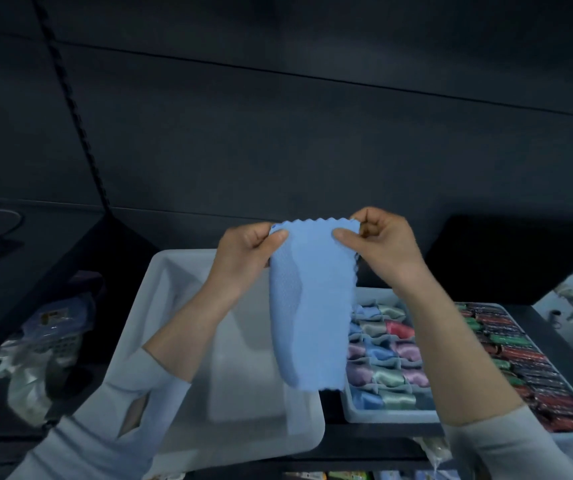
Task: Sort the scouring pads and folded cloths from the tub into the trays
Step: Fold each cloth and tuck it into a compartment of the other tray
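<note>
I hold a blue cloth (309, 306) up in front of me, above the tub (160, 306) and the trays; my left hand (243, 254) pinches its upper left corner between thumb and curled fingers, and my right hand (378, 244) pinches the upper right corner the same way; the zigzag top edge runs between my thumbs, and the cloth hangs down slack, one layer folded over the other, its lower end over the tub's right rim. The tub is pale grey and sits below my left arm; I see nothing lying in the part of it that shows. Just right of it stands a white tray (375, 415) with small compartments, each filled with a folded cloth in blue, pink, green or purple; beside that, farther right, a second tray (520, 327) holds rows of red and green pads (520, 358). At far left, bagged goods (56, 323) lie on the dark shelf; both my sleeves are light grey.
</note>
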`<action>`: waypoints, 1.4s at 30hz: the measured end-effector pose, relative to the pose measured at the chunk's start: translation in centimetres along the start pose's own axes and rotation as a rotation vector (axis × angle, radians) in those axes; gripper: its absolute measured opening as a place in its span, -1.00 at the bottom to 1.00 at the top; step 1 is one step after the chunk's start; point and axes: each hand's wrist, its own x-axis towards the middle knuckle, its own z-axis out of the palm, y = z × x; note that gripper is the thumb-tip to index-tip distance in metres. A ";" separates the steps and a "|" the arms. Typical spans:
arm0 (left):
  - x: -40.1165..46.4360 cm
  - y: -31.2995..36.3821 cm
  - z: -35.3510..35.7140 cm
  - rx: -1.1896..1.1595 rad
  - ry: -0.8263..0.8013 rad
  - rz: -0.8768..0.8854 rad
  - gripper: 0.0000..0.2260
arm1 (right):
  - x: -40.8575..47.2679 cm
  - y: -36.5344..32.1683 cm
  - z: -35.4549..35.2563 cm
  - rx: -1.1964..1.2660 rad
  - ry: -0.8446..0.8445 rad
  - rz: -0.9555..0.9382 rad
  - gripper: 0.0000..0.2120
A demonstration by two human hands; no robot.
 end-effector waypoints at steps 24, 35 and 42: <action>-1.3 1.0 2.5 0.190 -0.112 0.206 -0.94 | -0.9 -1.3 3.3 0.062 -0.043 -0.052 -0.87; -0.1 1.7 0.9 0.012 -0.089 0.048 -0.82 | -2.4 3.5 2.4 0.226 -0.252 0.103 -0.73; 0.3 2.1 0.1 -0.230 -0.027 -0.096 -0.84 | -3.5 4.9 4.6 0.402 -0.279 0.181 -0.81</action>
